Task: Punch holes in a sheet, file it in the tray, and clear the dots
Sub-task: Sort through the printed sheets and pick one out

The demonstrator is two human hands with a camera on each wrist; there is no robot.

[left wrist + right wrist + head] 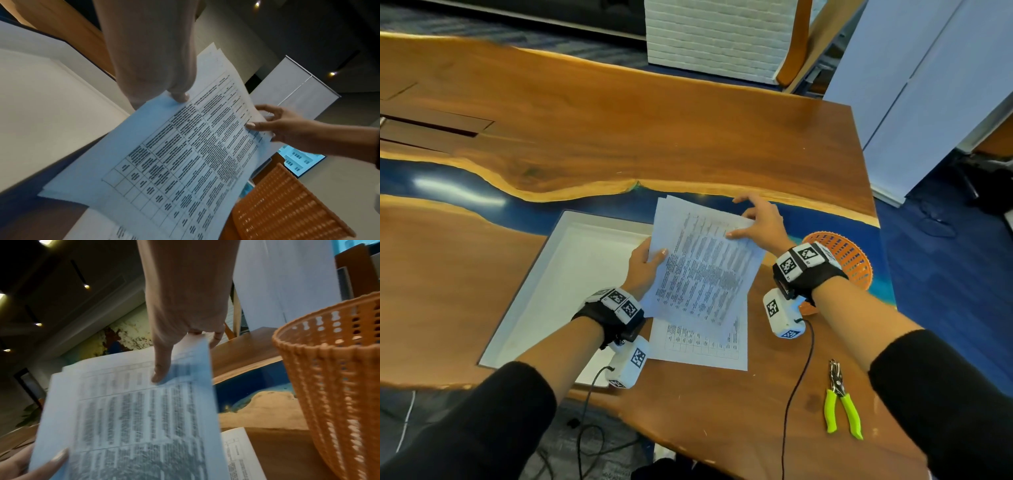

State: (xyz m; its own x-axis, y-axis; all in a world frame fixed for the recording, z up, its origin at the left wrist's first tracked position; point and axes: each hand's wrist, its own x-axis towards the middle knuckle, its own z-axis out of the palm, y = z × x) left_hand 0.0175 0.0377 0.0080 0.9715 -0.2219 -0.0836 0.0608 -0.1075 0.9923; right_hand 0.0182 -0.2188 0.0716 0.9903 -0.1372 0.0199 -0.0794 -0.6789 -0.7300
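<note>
Hands (645, 262) (762, 222) hold sheets (705, 267) between tray (534, 291) and basket (849, 253).

A live-edge brown wooden surface (619, 113) with a glossy blue resin river band (448, 185) is seen. At 12 o'clock a white brick-patterned block (715, 34) is set on blue carpet (945, 274); at 2 o'clock pale panels (928, 85) are stood. Small ceiling spotlights (86, 286) are lit overhead.
</note>
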